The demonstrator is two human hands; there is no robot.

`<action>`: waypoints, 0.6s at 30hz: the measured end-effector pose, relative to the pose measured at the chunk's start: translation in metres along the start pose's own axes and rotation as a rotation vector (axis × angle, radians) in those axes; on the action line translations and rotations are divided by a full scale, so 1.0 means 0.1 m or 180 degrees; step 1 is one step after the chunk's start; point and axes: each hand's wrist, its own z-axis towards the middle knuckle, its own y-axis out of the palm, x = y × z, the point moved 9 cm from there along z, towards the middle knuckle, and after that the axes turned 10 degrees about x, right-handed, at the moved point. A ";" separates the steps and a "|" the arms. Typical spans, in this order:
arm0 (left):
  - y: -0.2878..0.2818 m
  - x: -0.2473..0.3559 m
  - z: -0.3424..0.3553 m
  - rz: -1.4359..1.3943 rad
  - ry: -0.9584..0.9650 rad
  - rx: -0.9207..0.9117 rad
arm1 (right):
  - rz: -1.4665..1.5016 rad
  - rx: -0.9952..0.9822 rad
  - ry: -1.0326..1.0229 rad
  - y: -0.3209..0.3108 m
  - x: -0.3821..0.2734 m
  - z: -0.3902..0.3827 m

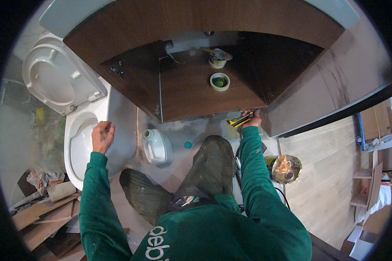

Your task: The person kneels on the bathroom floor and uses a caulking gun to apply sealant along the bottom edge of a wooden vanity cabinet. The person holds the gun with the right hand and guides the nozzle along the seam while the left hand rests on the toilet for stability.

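My left hand [103, 135] has its fingers curled beside the rim of a white toilet [87, 115]; I cannot make out whether anything is in them. My right hand [251, 119] grips a yellow-and-black utility knife [238, 120] at the front edge of an open dark-brown wooden cabinet [204, 104]. Inside the cabinet stand a white tub with green contents [220, 82] and, behind it, another small tub [217, 63] with a flat tool lying across its top.
A white jug [157, 150] stands on the floor near a teal cap [188, 145]. At right are a metal can [287, 168], a dark cable and cardboard pieces [374, 122] beyond the plank floor. Wooden boards [43, 222] lie piled at lower left. The toilet lid [52, 80] is raised.
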 end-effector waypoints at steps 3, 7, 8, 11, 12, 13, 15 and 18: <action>0.10 -0.06 -0.01 0.0164 0.0280 -0.0083 | -0.0001 -0.0042 0.0132 0.02 0.12 -0.03; 0.16 0.00 -0.03 0.0402 0.0797 0.0151 | 0.0142 0.0143 0.0194 -0.15 0.19 -0.13; 0.19 -0.07 -0.03 0.0435 0.0612 0.0064 | 0.0069 0.0175 0.0208 -0.19 0.20 -0.15; 0.19 -0.09 -0.03 0.0309 0.0469 0.0097 | 0.0005 -0.0005 0.0163 -0.25 0.24 -0.22; 0.18 -0.07 -0.03 0.0289 0.0489 0.0119 | -0.0006 -0.0016 0.0171 -0.26 0.27 -0.23; 0.18 -0.07 -0.03 0.0285 0.0470 0.0135 | -0.0071 0.0057 0.0228 -0.29 0.30 -0.23; 0.17 -0.07 -0.02 0.0260 0.0422 0.0162 | -0.0185 0.0251 0.0372 -0.35 0.38 -0.22; 0.15 -0.07 -0.03 0.0221 0.0417 0.0230 | -0.0242 0.0101 0.0305 -0.28 0.41 -0.20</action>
